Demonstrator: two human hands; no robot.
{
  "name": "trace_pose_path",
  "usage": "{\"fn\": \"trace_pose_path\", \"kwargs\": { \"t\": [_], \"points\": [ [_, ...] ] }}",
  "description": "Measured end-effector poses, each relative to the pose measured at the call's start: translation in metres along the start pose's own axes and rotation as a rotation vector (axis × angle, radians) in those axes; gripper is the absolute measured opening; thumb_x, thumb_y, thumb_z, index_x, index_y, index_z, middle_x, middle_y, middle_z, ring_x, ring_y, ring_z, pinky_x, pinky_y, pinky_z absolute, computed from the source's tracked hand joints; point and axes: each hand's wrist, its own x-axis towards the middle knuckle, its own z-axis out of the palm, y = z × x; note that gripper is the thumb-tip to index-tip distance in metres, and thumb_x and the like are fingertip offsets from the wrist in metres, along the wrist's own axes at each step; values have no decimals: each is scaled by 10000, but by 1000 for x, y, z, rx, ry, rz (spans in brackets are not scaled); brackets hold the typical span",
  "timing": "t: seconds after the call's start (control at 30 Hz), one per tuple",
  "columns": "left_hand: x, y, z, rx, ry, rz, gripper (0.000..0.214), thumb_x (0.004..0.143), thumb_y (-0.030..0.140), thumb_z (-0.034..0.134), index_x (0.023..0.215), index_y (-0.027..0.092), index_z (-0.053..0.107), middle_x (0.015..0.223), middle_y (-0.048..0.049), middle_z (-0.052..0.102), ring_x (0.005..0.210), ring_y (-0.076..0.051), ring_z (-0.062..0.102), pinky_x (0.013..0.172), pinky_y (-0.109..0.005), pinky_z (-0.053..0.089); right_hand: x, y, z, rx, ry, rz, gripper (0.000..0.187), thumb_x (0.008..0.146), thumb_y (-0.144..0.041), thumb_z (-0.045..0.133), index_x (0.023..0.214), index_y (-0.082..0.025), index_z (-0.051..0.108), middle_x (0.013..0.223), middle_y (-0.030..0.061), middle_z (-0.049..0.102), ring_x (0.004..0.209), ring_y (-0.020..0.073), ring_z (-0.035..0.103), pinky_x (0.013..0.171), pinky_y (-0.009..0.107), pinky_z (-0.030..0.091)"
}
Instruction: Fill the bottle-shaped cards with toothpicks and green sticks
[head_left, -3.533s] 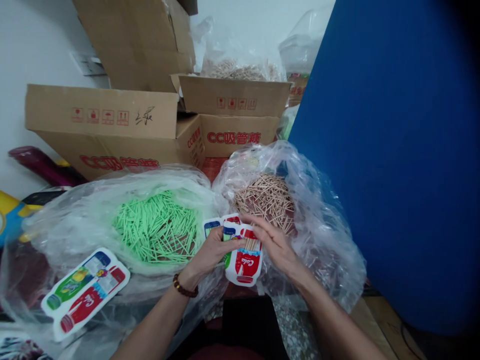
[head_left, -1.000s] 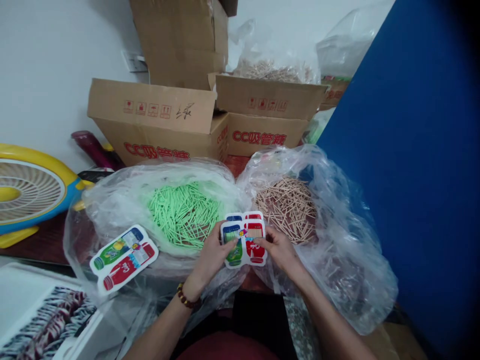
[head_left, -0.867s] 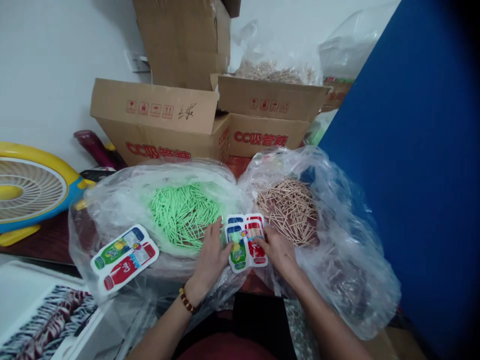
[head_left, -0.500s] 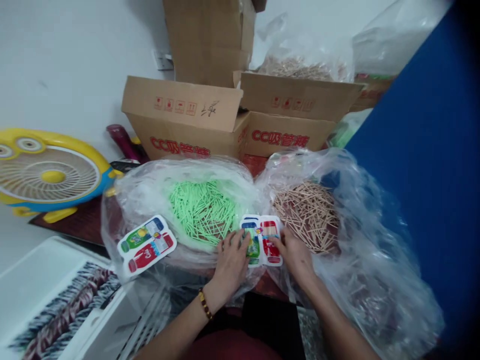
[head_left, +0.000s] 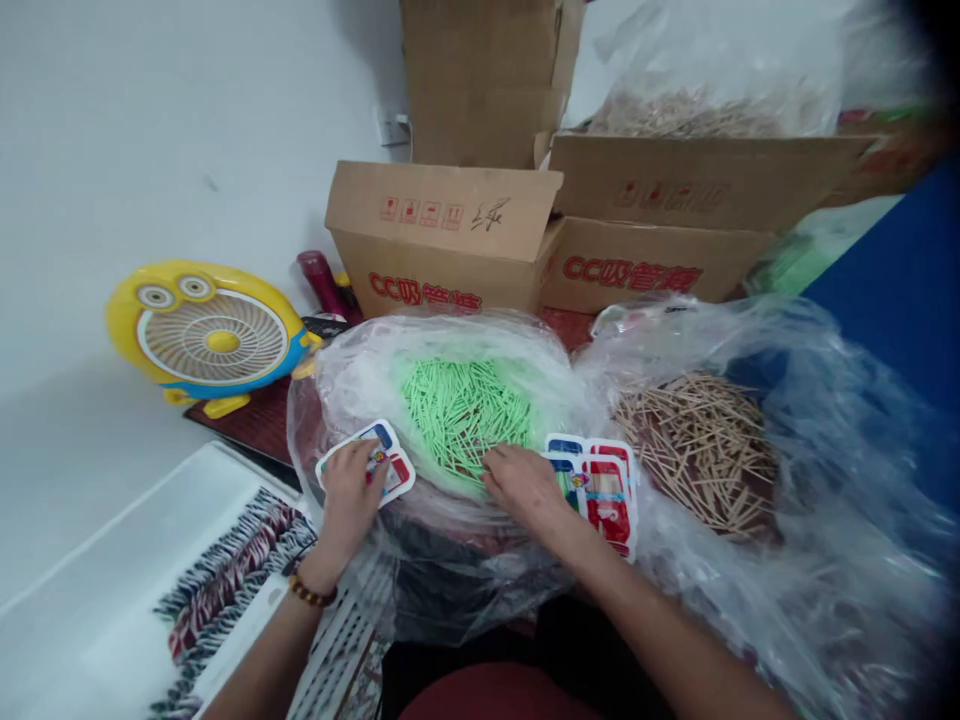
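Observation:
My left hand point(head_left: 349, 490) lies over a flat pack point(head_left: 397, 474) printed with colourful bottle shapes, fingers and thumb gripping it. The hand covers much of its left part. At the near right edge of a pile of thin green sticks point(head_left: 461, 410), my right hand point(head_left: 525, 485) has its fingers drawn together. Whatever those fingertips pinch is hidden. Beside my right wrist, overlapping bottle-printed packs point(head_left: 611, 500) in blue and red lie between the two piles. The green sticks rest in an open clear plastic bag point(head_left: 352, 370).
Tan sticks point(head_left: 697, 450) fill another open plastic bag on the right. Cardboard boxes point(head_left: 442, 245) stand behind the bags. A yellow and blue fan point(head_left: 221, 340) is at the left, above a white bin point(head_left: 247, 470) holding striped sticks. A blue panel point(head_left: 892, 290) borders the right.
My left hand has moved left, from the middle packs onto the left pack. My right hand has left the middle packs for the green pile. The view has shifted left.

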Motion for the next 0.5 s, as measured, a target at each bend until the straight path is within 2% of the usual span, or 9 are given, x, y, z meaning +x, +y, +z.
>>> {"fn": "trace_pose_path", "kwargs": {
  "t": [0.07,0.17,0.33,0.5],
  "points": [
    [8,-33,-2,104,-9,-43,340,882,327,490,1183,183,553,1184,-143,584,1102,-310,524,935,-456,397,18,-8,8,-80,-50,34,201,869,-284,517,954,-157,648,994,116,673,948,261,611,787,347,424],
    [15,-56,1,197,-52,-45,400,864,316,504,1231,157,516,1248,-167,552,1150,-321,497,959,-450,378,33,-9,18,-148,-85,80,300,809,-337,593,1013,-123,642,1026,156,662,962,290,605,807,379,425],
    [20,-52,1,240,-211,-176,466,883,374,478,1293,152,483,1286,-162,536,1130,-350,483,942,-466,367,40,-7,28,-195,-153,50,329,787,-332,608,1040,-125,644,1056,170,650,979,294,594,826,374,409],
    [27,-48,-4,232,-277,-230,470,891,405,461,1293,163,495,1248,-151,548,1102,-367,474,902,-479,374,44,-11,40,-195,-131,57,245,871,-180,457,1018,-109,639,1019,168,652,957,281,594,828,388,385]
  ]
}}
